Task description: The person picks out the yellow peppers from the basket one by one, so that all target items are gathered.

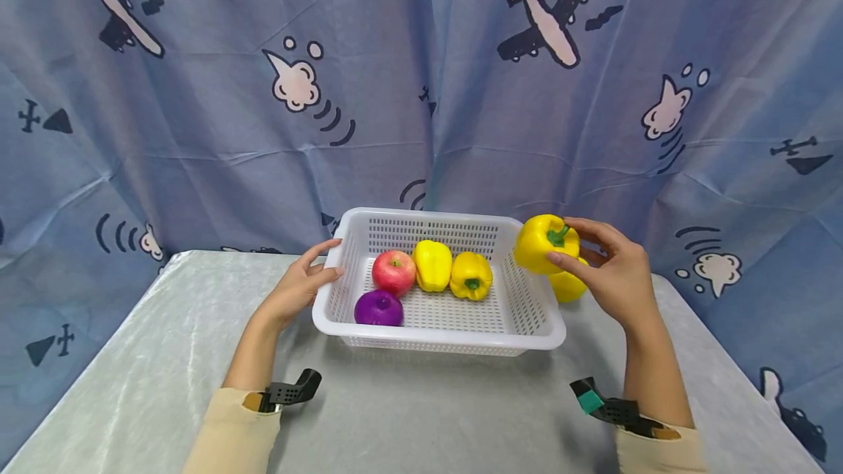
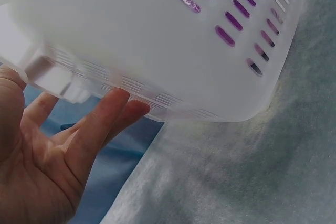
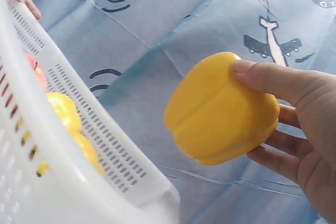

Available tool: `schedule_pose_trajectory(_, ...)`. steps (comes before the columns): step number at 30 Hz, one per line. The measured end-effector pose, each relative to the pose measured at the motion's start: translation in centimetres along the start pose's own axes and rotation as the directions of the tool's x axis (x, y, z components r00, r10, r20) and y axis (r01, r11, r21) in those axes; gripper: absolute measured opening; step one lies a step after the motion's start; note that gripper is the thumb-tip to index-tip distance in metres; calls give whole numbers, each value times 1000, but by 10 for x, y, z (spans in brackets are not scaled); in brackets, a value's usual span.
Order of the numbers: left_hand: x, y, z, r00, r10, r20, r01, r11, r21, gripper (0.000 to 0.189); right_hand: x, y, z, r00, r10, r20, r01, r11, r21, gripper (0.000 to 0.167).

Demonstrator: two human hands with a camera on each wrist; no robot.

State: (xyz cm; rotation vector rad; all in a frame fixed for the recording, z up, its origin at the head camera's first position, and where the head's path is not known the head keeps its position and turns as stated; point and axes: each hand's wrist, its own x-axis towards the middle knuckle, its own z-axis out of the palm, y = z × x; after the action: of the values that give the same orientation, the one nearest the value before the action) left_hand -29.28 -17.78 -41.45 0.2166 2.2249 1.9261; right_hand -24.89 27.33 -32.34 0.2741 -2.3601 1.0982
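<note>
My right hand (image 1: 619, 273) holds a yellow bell pepper (image 1: 538, 243) by its green stem end, thumb on one side and fingers on the other. That pepper is raised by the right rim of a white plastic basket (image 1: 435, 341). At the basket's left end, my left hand (image 1: 296, 291) grips the rim; in the left wrist view its fingers (image 2: 100, 129) lie along the outer wall. Inside the basket are a red apple (image 1: 394, 273), a round purple item (image 1: 378, 309) and two yellow bell peppers (image 1: 432, 266).
Another yellow pepper (image 1: 569, 287) sits to the right of the basket, partly hidden by the right hand and the held pepper. A pale cloth covers the table (image 1: 421, 415). Behind it hangs a blue curtain (image 1: 395, 93) with airplane prints.
</note>
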Motion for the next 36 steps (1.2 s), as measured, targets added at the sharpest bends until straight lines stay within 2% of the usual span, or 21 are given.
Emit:
schedule_pose_trajectory(11, 1, 0, 0, 1000, -1, 7, 1, 1000, -3, 67, -1, 9, -21, 993, 78, -92, -78, 997, 3, 54)
schedule_pose_trajectory(18, 0, 0, 0, 1000, -3, 5, 3, 1000, -2, 67, -2, 17, -29, 977, 150, -152, -149, 989, 19, 54)
schedule_pose_trajectory(25, 0, -2, 1, 1000, 0, 10, 0, 1000, -6, 66, -3, 30, -32, 962, 218, -162, -219, 976, 12, 55)
schedule_pose_trajectory(29, -1, -2, 1, 1000, 1, 7, -1, 1000, -7, 66, -1, 37, -35, 941, 291, -173, -295, 955, 2, 56)
schedule_pose_trajectory(36, 0, 1, 2, 1000, 0, 0, 0, 1000, -3, 66, 0, 45, -41, 880, 429, -205, -439, 898, -4, 61)
